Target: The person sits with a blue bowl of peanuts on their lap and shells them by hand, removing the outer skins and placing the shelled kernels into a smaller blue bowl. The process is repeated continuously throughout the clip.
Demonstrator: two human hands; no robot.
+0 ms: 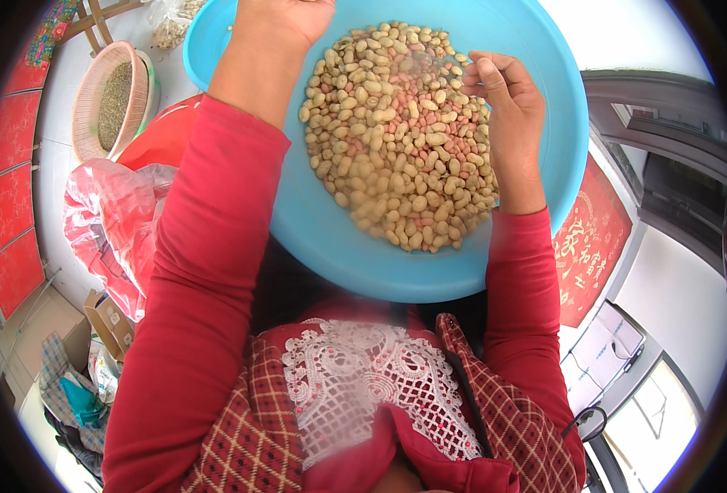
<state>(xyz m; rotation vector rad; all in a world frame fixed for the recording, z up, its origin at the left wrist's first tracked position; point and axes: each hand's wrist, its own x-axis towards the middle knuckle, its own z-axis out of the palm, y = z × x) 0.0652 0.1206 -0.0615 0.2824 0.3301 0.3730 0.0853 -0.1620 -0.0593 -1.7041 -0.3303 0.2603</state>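
Note:
A large blue plastic basin (363, 271) stands before me, holding a heap of unshelled peanuts (376, 135). Pink shelled peanut kernels (456, 145) lie among them, mostly at the centre and right. My right hand (508, 101) hovers over the heap's right side, fingers bent and thumb laid across them; whether it pinches anything is unclear. At the top edge, my left hand (286, 21) is raised between this basin and a smaller blue basin (200, 46). Its fingertips are cut off by the frame, with only a bit of something yellowish showing there.
On the floor at left stands a pink plastic basket (86, 117) with small greenish-brown contents. Nearer me lies a crumpled red and clear plastic bag (114, 215). A cardboard box (109, 320) sits below it. A bag of shells (169, 31) is behind. At right is a dark-framed door (659, 105).

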